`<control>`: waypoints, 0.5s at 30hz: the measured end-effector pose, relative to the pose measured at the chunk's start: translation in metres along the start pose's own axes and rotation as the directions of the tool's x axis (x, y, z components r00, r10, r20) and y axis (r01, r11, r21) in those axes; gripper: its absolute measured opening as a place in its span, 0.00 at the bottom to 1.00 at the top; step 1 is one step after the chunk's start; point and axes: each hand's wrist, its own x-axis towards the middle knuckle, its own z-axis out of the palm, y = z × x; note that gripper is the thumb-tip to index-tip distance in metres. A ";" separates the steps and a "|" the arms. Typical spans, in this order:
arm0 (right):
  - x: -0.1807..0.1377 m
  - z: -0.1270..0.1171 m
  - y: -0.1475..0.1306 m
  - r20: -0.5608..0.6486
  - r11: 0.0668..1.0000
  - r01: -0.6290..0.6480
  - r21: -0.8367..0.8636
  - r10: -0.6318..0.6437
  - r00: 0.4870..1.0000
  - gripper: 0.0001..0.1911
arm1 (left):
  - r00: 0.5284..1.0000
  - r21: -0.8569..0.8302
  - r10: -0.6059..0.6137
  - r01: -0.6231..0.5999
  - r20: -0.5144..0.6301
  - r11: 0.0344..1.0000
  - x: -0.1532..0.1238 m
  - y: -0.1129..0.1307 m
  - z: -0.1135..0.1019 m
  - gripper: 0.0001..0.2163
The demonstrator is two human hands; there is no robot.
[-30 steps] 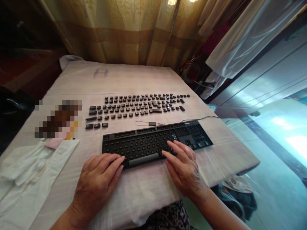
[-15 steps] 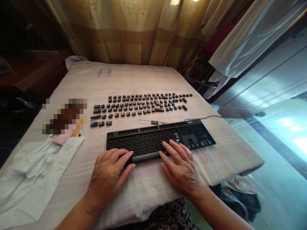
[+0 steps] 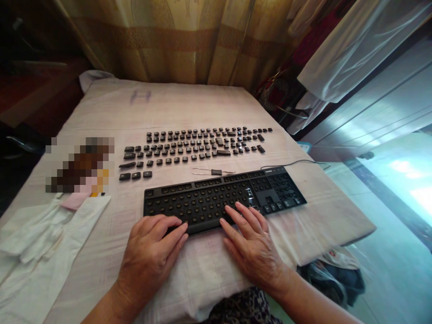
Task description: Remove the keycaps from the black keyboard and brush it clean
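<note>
A black keyboard (image 3: 199,202) lies at a slant on the cloth-covered table, its keycaps gone over most of its face and small stems showing. At its front left corner my left hand (image 3: 151,254) is closed on the edge, fingers bent over the top and thumb along the front. My right hand (image 3: 251,243) rests with spread fingers on the front edge, right of the middle, fingertips on the bare key area. Beyond the keyboard, loose black keycaps (image 3: 175,160) lie in several rows. A wire keycap puller (image 3: 216,172) with a dark handle lies between them and the keyboard.
White cloth or paper (image 3: 50,252) lies crumpled on the left, beside a blurred-out patch (image 3: 81,164). The keyboard cable (image 3: 297,162) runs off the right table edge. A patterned curtain (image 3: 175,40) hangs behind, and white fabric (image 3: 344,58) hangs at the right.
The view has shifted slightly, and the keyboard sits a little lower and further left in it. My left thumb has come closer to the index finger. My right hand stays spread on the keyboard.
</note>
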 end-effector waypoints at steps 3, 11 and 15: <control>-0.001 0.001 0.000 0.010 1.000 -0.022 0.012 0.022 1.000 0.15 | 0.998 0.073 0.068 -0.066 -0.020 0.995 0.001 0.001 -0.001 0.09; -0.001 0.001 0.000 -0.007 0.999 -0.040 0.029 0.040 0.999 0.16 | 1.000 0.012 0.007 -0.007 0.024 1.000 -0.002 0.000 0.001 0.10; 0.000 -0.002 -0.002 -0.029 0.998 -0.062 0.007 0.063 0.998 0.14 | 1.000 -0.015 -0.002 0.002 0.014 1.000 -0.002 0.000 0.002 0.09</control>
